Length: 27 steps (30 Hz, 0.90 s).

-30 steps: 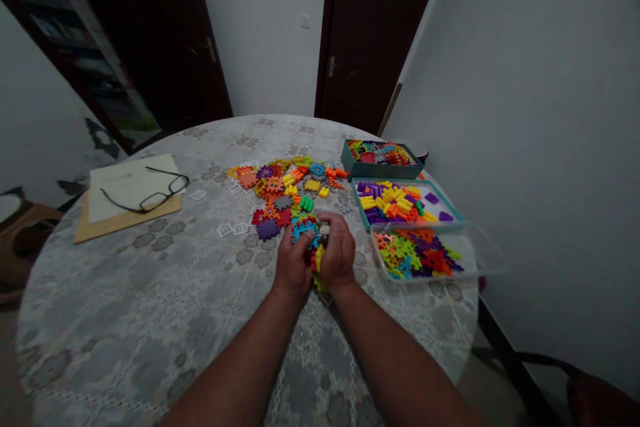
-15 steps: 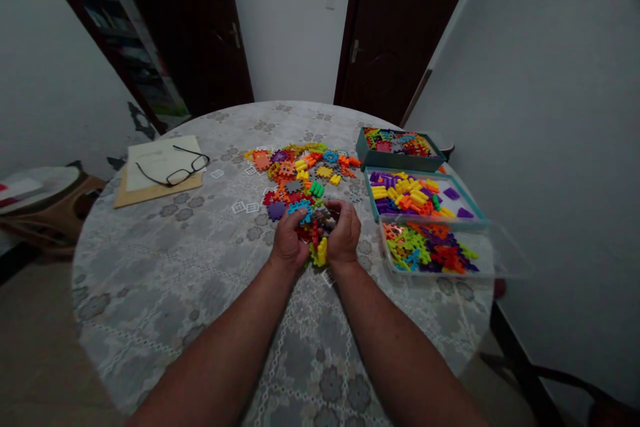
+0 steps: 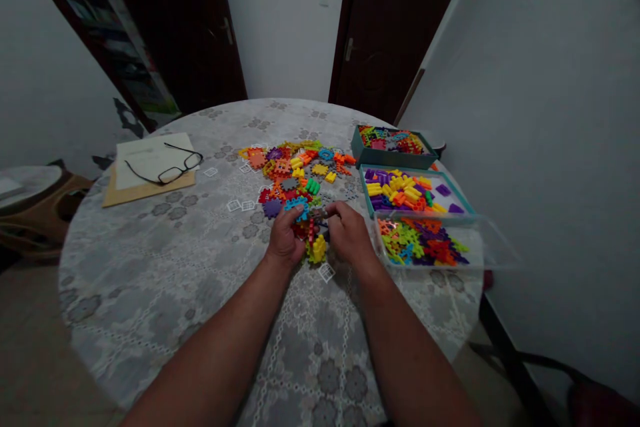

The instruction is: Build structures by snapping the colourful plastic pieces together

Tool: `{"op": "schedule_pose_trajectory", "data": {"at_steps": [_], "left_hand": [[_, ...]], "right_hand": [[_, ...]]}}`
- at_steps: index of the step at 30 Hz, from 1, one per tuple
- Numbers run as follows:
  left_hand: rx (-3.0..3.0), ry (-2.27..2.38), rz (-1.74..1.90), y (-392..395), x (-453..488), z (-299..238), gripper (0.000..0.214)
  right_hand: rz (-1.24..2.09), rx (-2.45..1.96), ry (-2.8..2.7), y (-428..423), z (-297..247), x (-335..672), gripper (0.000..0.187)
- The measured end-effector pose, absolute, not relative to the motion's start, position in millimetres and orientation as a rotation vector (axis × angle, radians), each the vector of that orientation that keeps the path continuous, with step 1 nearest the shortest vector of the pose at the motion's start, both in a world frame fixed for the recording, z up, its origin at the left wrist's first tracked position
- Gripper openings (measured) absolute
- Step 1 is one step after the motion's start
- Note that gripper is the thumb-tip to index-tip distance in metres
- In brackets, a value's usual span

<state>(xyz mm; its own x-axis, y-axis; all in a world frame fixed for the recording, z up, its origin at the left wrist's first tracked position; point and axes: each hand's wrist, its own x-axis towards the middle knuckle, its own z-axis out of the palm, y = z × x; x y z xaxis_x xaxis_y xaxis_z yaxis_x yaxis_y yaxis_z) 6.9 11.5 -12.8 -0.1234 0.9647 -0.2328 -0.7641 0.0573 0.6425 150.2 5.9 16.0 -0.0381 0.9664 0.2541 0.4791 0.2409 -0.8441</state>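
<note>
A seemingly part-built cluster of toy pieces is clasped by the left hand at the table's middle; whether the right hand grips it cannot be told, and many loose pieces are left beyond.

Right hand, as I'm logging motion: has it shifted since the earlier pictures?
Yes: the right hand has shifted slightly rightward, its outer edge now nearer the clear plastic box.
</note>
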Motion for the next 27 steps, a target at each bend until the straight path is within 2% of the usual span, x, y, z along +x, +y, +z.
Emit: {"op": "schedule_pose_trajectory", "data": {"at_steps": [4, 8, 15, 20, 27], "left_hand": [[0.355, 0.774, 1.528, 11.9, 6.4, -13.8, 0.041], [0.354, 0.784, 1.518, 12.0, 7.1, -13.3, 0.038], [0.333, 0.756, 1.540, 12.5, 9.2, -9.2, 0.037], [0.352, 0.778, 1.525, 12.9, 8.1, -10.4, 0.037], [0.357, 0.810, 1.524, 14.4, 5.5, -13.2, 0.031]], "right_hand": [[0.618, -1.521, -2.028, -9.5, 37.1, 171.2, 0.038], [0.723, -1.548, -2.252, -22.7, 44.2, 178.3, 0.032], [0.824, -1.494, -2.335, -22.6, 36.7, 168.0, 0.047], [0.787, -1.576, -2.366, -19.2, 38.0, 161.0, 0.035], [0.809, -1.594, -2.326, -17.4, 43.8, 169.6, 0.028]]}}
